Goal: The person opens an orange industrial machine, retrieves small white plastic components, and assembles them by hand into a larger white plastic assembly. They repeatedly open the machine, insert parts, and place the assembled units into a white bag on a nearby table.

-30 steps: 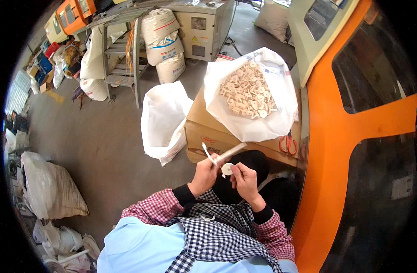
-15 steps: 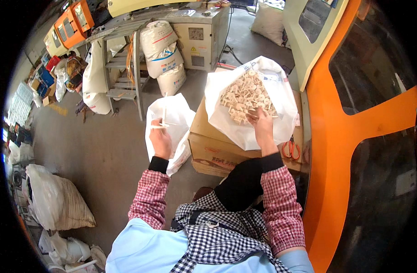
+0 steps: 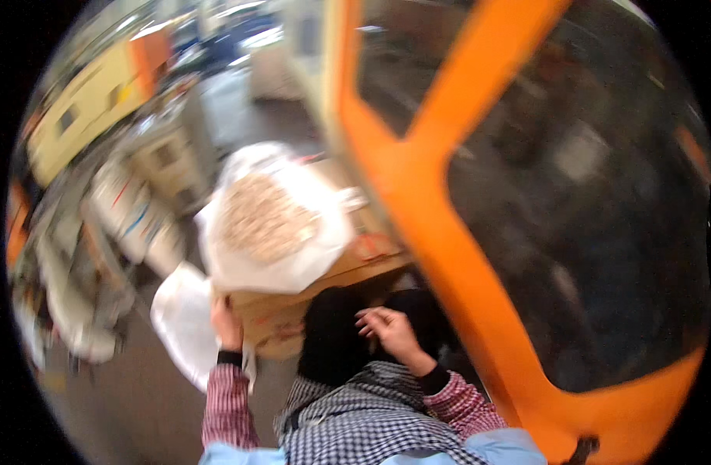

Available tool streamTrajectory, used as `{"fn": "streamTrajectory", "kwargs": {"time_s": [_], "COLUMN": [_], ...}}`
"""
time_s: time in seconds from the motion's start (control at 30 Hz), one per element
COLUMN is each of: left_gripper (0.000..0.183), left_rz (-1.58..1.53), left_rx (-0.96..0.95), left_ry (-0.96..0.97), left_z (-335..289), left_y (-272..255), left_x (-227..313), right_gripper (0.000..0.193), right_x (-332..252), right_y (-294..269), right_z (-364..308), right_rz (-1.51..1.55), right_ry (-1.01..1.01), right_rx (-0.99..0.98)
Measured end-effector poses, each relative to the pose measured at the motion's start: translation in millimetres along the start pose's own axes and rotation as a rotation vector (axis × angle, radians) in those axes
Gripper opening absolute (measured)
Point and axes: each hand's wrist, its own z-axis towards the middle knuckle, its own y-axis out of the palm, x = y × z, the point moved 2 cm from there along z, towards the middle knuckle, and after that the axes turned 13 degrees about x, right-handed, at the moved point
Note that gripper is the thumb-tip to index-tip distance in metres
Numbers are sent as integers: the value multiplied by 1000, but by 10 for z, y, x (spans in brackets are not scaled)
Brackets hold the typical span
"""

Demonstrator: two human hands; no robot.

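The whole view is smeared by motion. My left hand [image 3: 227, 325] is raised beside the near left corner of a cardboard box [image 3: 274, 318], in front of a smaller white bag [image 3: 177, 310]; its fingers are too blurred to show whether they hold anything. Over my dark-clad knees is my right hand [image 3: 392, 332], its fingers loosely bent and apart, with nothing visible in them. A wide-mouthed white bag [image 3: 332, 240] rests on the box, full of small beige plastic pieces [image 3: 266, 217].
Red-handled scissors [image 3: 375, 246] lie on the box, right of the bag. Close on my right stands a big orange machine frame [image 3: 464, 256] with dark windows. Stacked white sacks [image 3: 130, 209] and a pale cabinet [image 3: 165, 159] are at the far left.
My view has swung right, so the bags and box sit further left. My right hand has left the beige pieces and come back over my knees. The thin white stick in my left hand no longer shows clearly.
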Motion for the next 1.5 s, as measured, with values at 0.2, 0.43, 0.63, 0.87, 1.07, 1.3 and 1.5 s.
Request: {"fn": "streamTrajectory", "kwargs": {"time_s": [0.2, 0.43, 0.63, 0.87, 1.07, 1.3, 1.5], "left_gripper": [23, 60, 44, 24, 23, 17, 15], "left_rz": [-592, -1560, -1751, -1725, -1505, -1408, -1243], "left_rx": [70, -1007, -1674, -1685, -1685, -1307, -820], "left_ry": [265, 1067, 820, 947, 825, 715, 314], "left_z": [-235, -1545, -2153, -2078, -1577, -857, -551], "left_y": [-156, -1219, -1670, -1542, -1237, -972, -754], "left_x": [2667, 4887, 5463, 5493, 5247, 4990, 4681], "right_gripper": [28, 27, 26, 26, 26, 24, 20], "right_x": [281, 318, 306, 329, 12, -485, -639], "right_y": [-418, -560, -714, -907, -1095, -1456, -1890], "right_z": [-318, -653, -938, -1358, -1661, -1749, -1870], "right_rz": [59, 132, 146, -11, -292, -478, -486], "right_ry": [-30, 208, 167, 70, -165, -360, -330], "right_rx": [172, 139, 168, 398, 540, 147, 201]}}
